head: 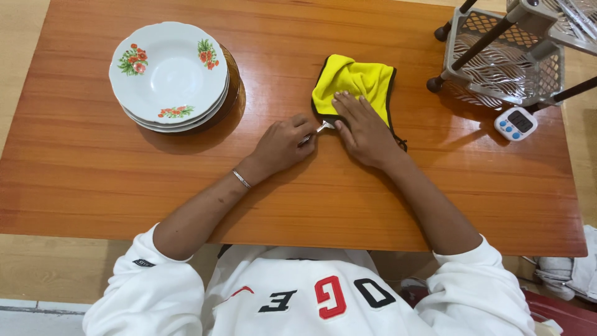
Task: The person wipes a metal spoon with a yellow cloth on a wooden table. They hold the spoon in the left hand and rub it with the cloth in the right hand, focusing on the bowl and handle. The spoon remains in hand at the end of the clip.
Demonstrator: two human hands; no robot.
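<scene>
**Utensil handle pinched at the edge of a yellow cloth**

A small metal utensil [323, 127] lies near the middle of the table [93, 162], only its shiny handle showing; whether it is a spoon or a fork cannot be told, since the working end is tucked under the cloth [354, 84]. Its long axis runs on a slant, from the left hand up and away toward the cloth.

The left hand [283, 143] has its fingers curled closed around the near end of the handle, so it is the hand on the utensil itself. The right hand [364, 127] lies flat, fingers spread and extended, pressing down on the near part of the cloth just beside the handle; it grips nothing. The two hands almost touch, with the handle between them.

The cloth is yellow with a dark border, bunched and folded, its far part free of the hands.

Well to the left stands a stack of white flowered plates [168, 71]. At the far right corner sits a dish rack [504, 56], with a small white timer [515, 123] just in front of it.
</scene>
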